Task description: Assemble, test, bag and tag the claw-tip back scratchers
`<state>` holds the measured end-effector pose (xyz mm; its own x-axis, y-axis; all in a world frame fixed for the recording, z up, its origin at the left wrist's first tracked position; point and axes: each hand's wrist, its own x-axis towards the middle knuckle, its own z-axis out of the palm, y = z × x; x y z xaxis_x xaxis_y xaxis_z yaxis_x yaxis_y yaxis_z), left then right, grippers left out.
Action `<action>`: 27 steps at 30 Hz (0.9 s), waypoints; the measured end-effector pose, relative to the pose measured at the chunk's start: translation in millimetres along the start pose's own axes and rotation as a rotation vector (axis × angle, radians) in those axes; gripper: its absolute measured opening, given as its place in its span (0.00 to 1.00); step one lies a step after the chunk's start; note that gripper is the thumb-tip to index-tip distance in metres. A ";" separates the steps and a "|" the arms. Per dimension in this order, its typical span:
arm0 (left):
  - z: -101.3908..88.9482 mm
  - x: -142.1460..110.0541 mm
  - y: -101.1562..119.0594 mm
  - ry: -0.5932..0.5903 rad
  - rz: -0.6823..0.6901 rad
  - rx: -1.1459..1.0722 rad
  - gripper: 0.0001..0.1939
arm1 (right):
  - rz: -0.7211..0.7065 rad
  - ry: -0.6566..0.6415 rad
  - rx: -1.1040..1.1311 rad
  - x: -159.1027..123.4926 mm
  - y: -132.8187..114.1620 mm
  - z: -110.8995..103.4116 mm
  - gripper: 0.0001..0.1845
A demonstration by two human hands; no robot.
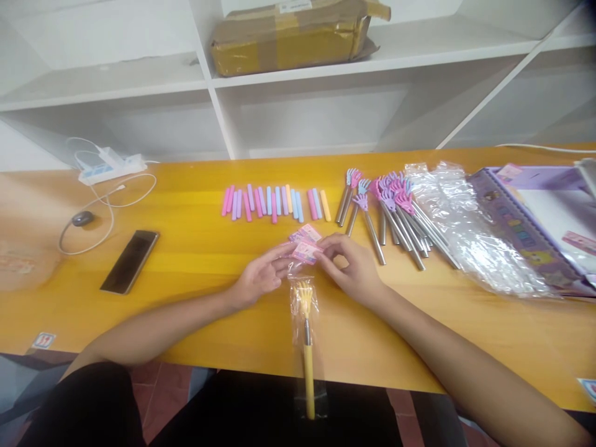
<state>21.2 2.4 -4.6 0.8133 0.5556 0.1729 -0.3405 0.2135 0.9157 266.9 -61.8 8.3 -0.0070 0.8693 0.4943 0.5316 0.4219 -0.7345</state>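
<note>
My right hand (pixel 351 267) pinches the edge of small pink printed cards (pixel 306 251) between thumb and forefinger. The cards overlap in a fan. My left hand (pixel 263 273) has its fingers stretched out, with the tips at the cards' left side; its grip there is partly hidden. Just below both hands lies a clear plastic bag with a yellow back scratcher (pixel 308 366) inside, its hand-shaped head toward the cards. The handle end reaches past the table's front edge above my lap.
Coloured sticks (pixel 269 202) lie in a row behind my hands. Several metal back scratchers (pixel 403 217), clear bags (pixel 479 236) and a purple box (pixel 526 230) stand right. A phone (pixel 130 261), cable and power strip (pixel 114 167) are left. Shelves hold a taped carton (pixel 293 37).
</note>
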 end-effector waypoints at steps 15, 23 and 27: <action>-2.3 0.5 0.8 0.031 -0.044 -0.041 0.36 | 0.110 0.034 0.071 -1.6 9.1 -2.0 0.10; -2.0 3.2 1.1 -0.009 -0.024 -0.102 0.36 | 0.190 -0.055 0.133 -1.3 20.0 -6.2 0.13; -3.1 4.0 0.1 0.000 -0.031 -0.116 0.34 | 0.213 -0.105 0.164 -0.3 20.6 -8.5 0.13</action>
<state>23.0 7.1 -5.0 0.8244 0.5471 0.1450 -0.3675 0.3226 0.8723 285.1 -55.5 -3.0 -0.0018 0.9610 0.2764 0.3864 0.2556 -0.8862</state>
